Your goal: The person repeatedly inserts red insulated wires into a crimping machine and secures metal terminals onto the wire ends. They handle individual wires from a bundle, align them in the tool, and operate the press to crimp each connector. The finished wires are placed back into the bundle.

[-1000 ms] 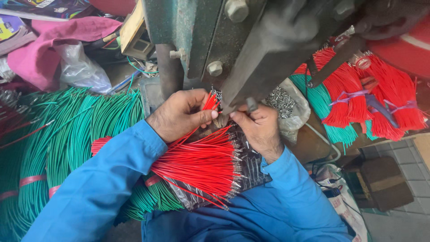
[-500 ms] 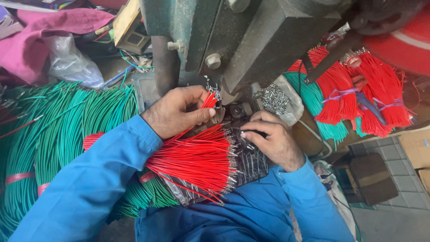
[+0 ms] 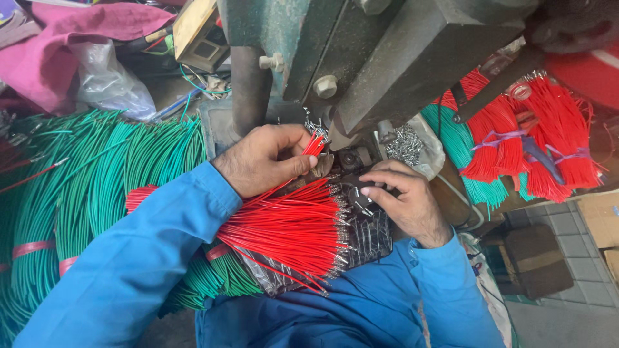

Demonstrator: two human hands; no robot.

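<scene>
My left hand (image 3: 265, 158) pinches a small bunch of red wires (image 3: 313, 146) and holds their ends up against the base of a green metal press machine (image 3: 361, 58). My right hand (image 3: 403, 200) rests with curled fingers on a dark striped cloth (image 3: 367, 235) just below the press tooling (image 3: 353, 156); whether it grips anything is unclear. A fan of red wires with metal terminals (image 3: 290, 232) lies across my lap between both hands. Both arms wear blue sleeves.
A big heap of green wires (image 3: 84, 187) tied with pink bands fills the left. Bundles of red and green wires (image 3: 516, 142) hang at the right. A pile of small metal terminals (image 3: 406, 142) sits by the press. Pink cloth (image 3: 64, 38) and a plastic bag (image 3: 109, 84) lie behind.
My right hand has drawn back from the press down onto the striped cloth. My left hand stays at the tooling with the red wires.
</scene>
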